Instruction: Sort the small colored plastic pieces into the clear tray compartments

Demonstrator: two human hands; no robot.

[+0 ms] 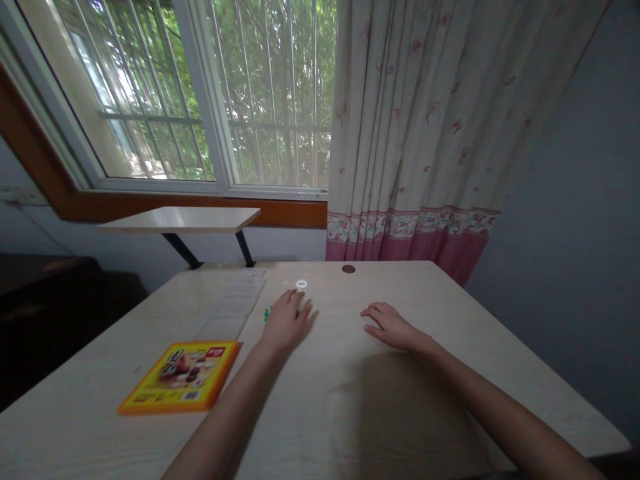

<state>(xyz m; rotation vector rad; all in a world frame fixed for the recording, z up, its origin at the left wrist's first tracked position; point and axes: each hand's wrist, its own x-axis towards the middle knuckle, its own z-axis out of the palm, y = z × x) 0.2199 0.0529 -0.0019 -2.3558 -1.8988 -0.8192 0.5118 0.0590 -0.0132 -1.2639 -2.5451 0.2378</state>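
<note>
Left hand (285,323) beside a small green-and-blue piece (267,313) on the pale bench (305,413)

Nearest to me, both bare forearms reach in over the bench, the right one with a broad shadow (400,413) below it; left of the left forearm lies a flat yellow-and-orange box (180,378), its printed face up.

Further along, the right hand (393,327) hangs palm down, its grip loosely spread, the thumb apart from the bent fingers; the left hand is also palm down, thumb and fingers parted at the tips, but I cannot tell whether its grip pinches anything under the palm; the green-and-blue piece sits at its outer edge, partly hidden by it; a white ring (301,285) lies just past its fingertips.

To the left, a see-through strip (230,303) runs away from the box; by the bench's far edge there is a round brown disc (349,269), and at the far left a raised shelf (185,219) on dark legs; behind stand a floral curtain (420,113) and a barred window (275,100), with green trees outside.
</note>
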